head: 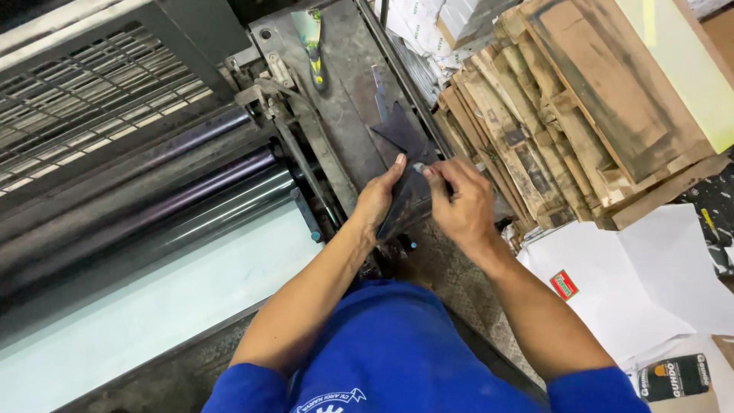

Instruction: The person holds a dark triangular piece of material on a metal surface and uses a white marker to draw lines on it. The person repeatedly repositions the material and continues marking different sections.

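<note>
Both hands meet just above frame centre over the machine's side ledge point(344, 92), a grimy flat metal strip running from 12 toward 6 o'clock beside the rollers.

Left hand point(377, 200): fingers together and laid flat along the left edge of a dark folded sheet point(405, 200) (stiff paper or card, blackened w/ ink, I'd say), thumb tucked under, so the hand works as a backstop and the piece can't slide off the ledge.

Right hand point(461, 205): thumb and forefinger pinched shut at the sheet's top edge, approx. 12 o'clock of the piece, on something small and pale; can't tell what it is. Other fingers curled in. The pinch sits at the edge prob. because that is the only spot w/ a free lip to grab.

At 11 o'clock from the hands lies another dark pointed scrap point(397, 130), flat on the ledge, apart from the held piece. Further up, near 12, a scraper tool w/ yellow-green handle point(313, 46) rests along the ledge, within reach but untouched.

At 9 o'clock: shiny dark rollers point(153, 191) and a pale sheet bed point(168, 298) below them. At 2 o'clock: stacked wooden pallets point(550, 130). At 4 o'clock: loose white paper sheets point(650, 283) on the floor.
</note>
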